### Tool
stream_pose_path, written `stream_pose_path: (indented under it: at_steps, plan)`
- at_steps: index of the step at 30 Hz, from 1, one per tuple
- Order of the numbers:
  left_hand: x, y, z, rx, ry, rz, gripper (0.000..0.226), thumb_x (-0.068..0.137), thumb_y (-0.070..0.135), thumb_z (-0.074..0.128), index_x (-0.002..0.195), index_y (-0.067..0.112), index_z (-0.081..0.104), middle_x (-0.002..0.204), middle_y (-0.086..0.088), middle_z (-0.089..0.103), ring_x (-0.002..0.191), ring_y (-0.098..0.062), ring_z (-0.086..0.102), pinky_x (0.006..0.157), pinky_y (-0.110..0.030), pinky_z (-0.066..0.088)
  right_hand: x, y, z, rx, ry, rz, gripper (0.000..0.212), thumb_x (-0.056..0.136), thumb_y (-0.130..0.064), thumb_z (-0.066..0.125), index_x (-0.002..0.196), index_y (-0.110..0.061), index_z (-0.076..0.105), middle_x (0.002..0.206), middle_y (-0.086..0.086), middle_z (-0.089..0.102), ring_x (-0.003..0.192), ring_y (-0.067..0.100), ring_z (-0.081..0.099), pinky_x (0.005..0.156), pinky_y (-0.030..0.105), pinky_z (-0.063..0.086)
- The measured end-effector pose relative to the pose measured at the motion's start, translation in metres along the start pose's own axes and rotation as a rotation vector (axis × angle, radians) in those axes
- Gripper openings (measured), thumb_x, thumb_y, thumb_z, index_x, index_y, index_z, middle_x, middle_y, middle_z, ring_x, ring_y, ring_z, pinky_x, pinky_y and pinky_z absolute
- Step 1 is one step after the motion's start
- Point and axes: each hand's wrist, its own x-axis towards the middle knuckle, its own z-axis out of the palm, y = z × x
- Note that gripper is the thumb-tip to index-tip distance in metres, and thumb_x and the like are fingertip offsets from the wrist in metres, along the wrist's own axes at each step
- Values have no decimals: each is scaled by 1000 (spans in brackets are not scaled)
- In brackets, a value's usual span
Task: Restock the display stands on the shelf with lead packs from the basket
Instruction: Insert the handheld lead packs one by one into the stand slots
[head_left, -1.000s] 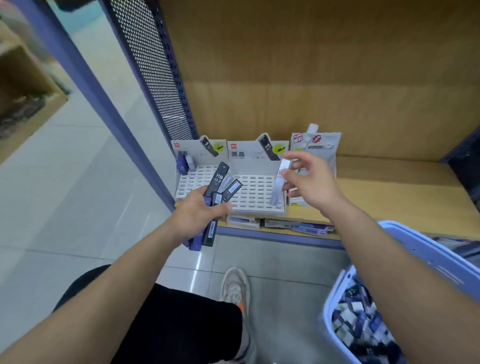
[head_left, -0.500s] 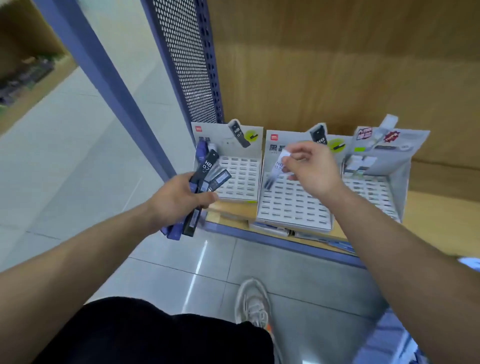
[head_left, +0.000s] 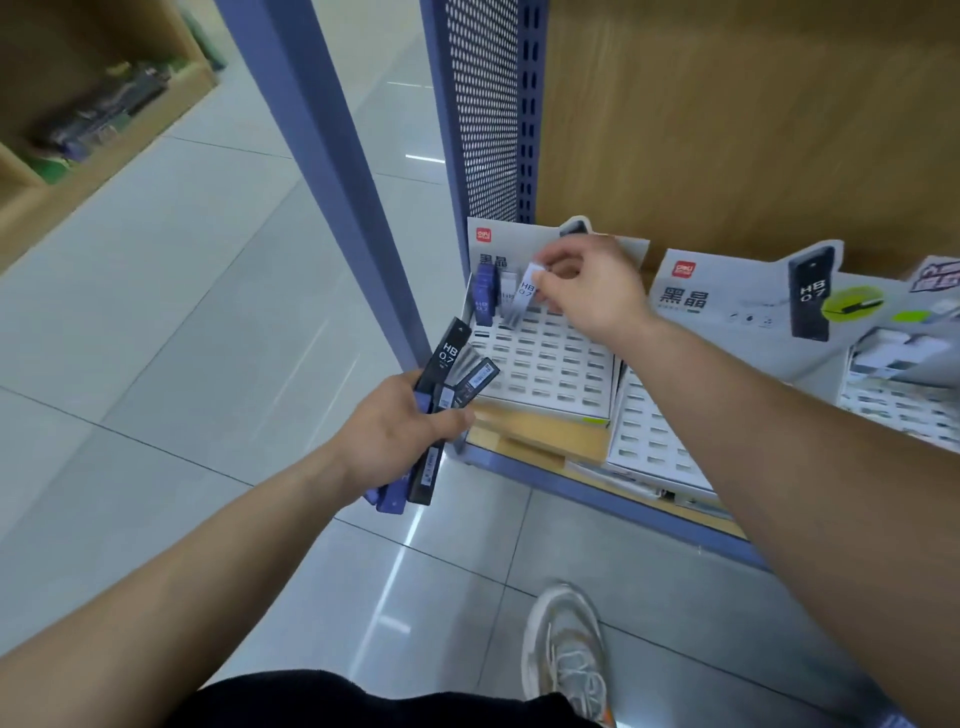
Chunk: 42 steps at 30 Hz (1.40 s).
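Lead pack (head_left: 524, 293), edge hidden, pinched by right hand (head_left: 587, 291) | left hand (head_left: 389, 436) grips packs (head_left: 449, 358)

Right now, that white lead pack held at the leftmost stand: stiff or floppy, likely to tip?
Probably stiff: the white lead pack looks straight though the right hand pinches its upper end. Likely light: the left hand grips several packs. Slotted, it should stand like the blue pack beside it.
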Motion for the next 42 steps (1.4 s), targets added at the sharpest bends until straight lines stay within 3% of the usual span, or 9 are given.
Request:
stream_pose_path:
  at_steps: [9, 16, 18, 20, 24, 29, 33, 37, 42]
  plan:
    - [5, -4, 5, -74, -14, -41, 19, 91, 30, 74, 105, 21, 65, 77, -1, 72, 58, -1, 61, 55, -7, 45, 3, 2, 12, -203, -31, -130, 5, 91, -22, 71, 96, -22, 71, 86, -4, 68, 81, 13, 64, 76, 30, 55]
    - [11, 1, 9, -154, -18, -29, 25, 90, 31, 74, 111, 20, 66, 90, -4, 76, 72, -9, 69, 71, -22, 54, 3, -2, 22, -349, -76, -257, 20, 93, -15, 66, 112, -21, 68, 89, -3, 68, 81, 17, 64, 78, 33, 56]
    - [11, 3, 11, -174, -22, -22, 26, 91, 32, 74, 113, 21, 66, 91, -5, 76, 78, -13, 70, 78, -27, 57, 1, 0, 25, -394, -84, -284, 19, 94, -15, 64, 111, -23, 63, 89, -1, 68, 80, 21, 64, 76, 37, 56]
    - [11, 5, 12, -185, -20, -12, 25, 91, 32, 73, 113, 20, 66, 91, -6, 75, 76, -11, 69, 76, -25, 57, -1, 4, 27, -412, -92, -284, 15, 94, -16, 64, 108, -22, 65, 94, 1, 70, 86, 22, 65, 80, 41, 56]
    - [10, 7, 12, -213, -28, -11, 24, 91, 32, 74, 112, 22, 65, 90, -6, 75, 72, -8, 68, 72, -23, 53, -4, 5, 23, -339, -82, -227, 18, 97, -22, 60, 110, -25, 73, 99, -5, 74, 90, 15, 68, 86, 40, 57]
    - [7, 14, 14, -265, -56, 20, 24, 91, 25, 74, 110, 15, 65, 85, -8, 75, 70, -10, 65, 74, -24, 55, -43, -9, 2, -84, -90, -144, 22, 92, -30, 67, 114, -27, 71, 95, -15, 69, 77, -1, 64, 72, 14, 53]
    - [4, 25, 18, -293, -84, 50, 24, 91, 22, 74, 112, 13, 66, 79, -1, 72, 67, -7, 63, 66, -20, 51, -71, -14, -9, 148, -282, 77, 18, 90, -20, 73, 108, -19, 69, 88, 4, 72, 71, 16, 73, 69, 40, 63]
    - [4, 31, 19, -350, -79, 41, 23, 90, 25, 75, 110, 15, 68, 84, -4, 74, 69, -12, 64, 69, -28, 52, -75, -20, -26, 333, -258, 176, 18, 90, -5, 71, 107, -5, 64, 86, 22, 70, 72, 23, 73, 67, 32, 62]
    - [5, 41, 20, -431, -18, 30, 11, 93, 22, 71, 101, 16, 68, 75, 0, 69, 62, -12, 60, 62, -29, 51, -76, -17, -46, 535, -253, 286, 15, 90, -1, 68, 102, -1, 58, 81, 16, 70, 70, 23, 71, 73, 37, 63]
